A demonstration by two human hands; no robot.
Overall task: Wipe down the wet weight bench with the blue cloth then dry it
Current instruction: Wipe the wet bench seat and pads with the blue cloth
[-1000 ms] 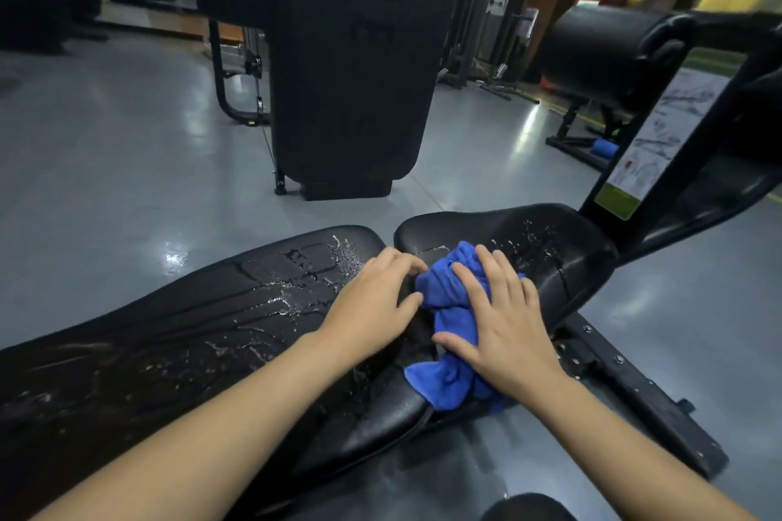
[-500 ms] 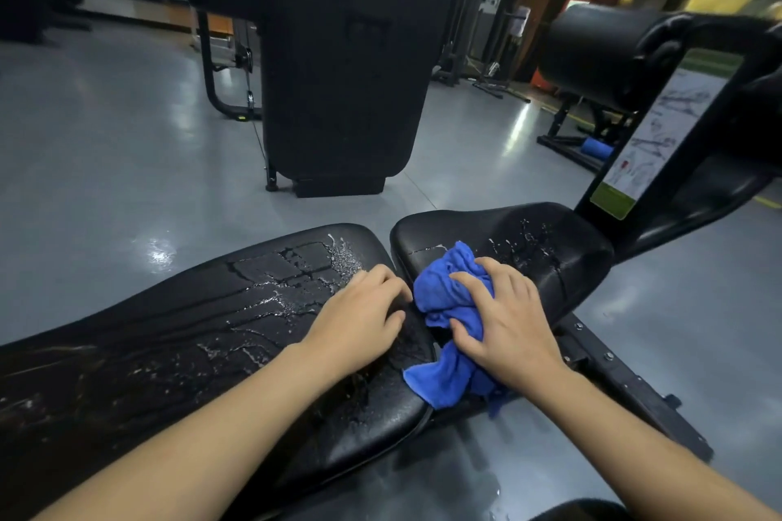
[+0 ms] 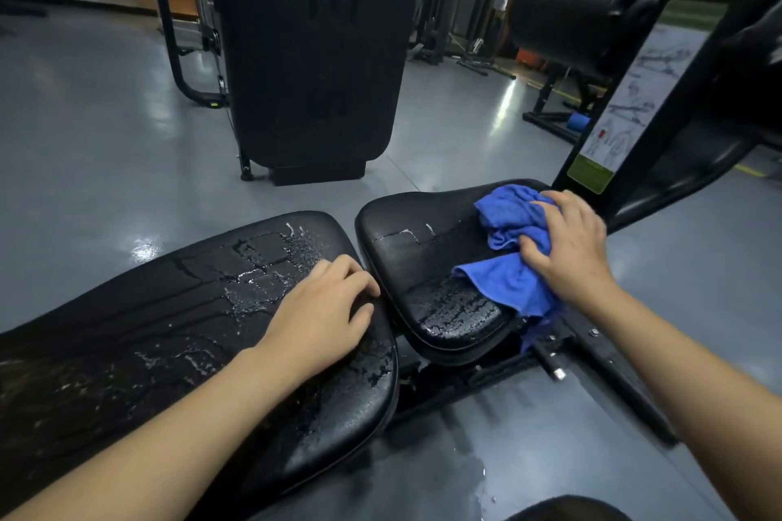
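Fingers (image 3: 546,205) of the right hand (image 3: 569,250) curl into the blue cloth (image 3: 510,241), pressing it onto the bench (image 3: 169,334) seat pad. Left hand (image 3: 323,315) rests on the wet back pad beside it, fingers loosely bent and holding nothing; water beads lie just beyond its fingertips.

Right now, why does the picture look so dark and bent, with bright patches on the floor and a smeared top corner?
Head view: the wide-angle lens bows the long bench pad; the gym is dim, so the black pads hold little detail; overhead lights glare off the glossy floor and glint on the water beads; the upper right corner is motion-blurred, and the right hand on the blue cloth is slightly soft.
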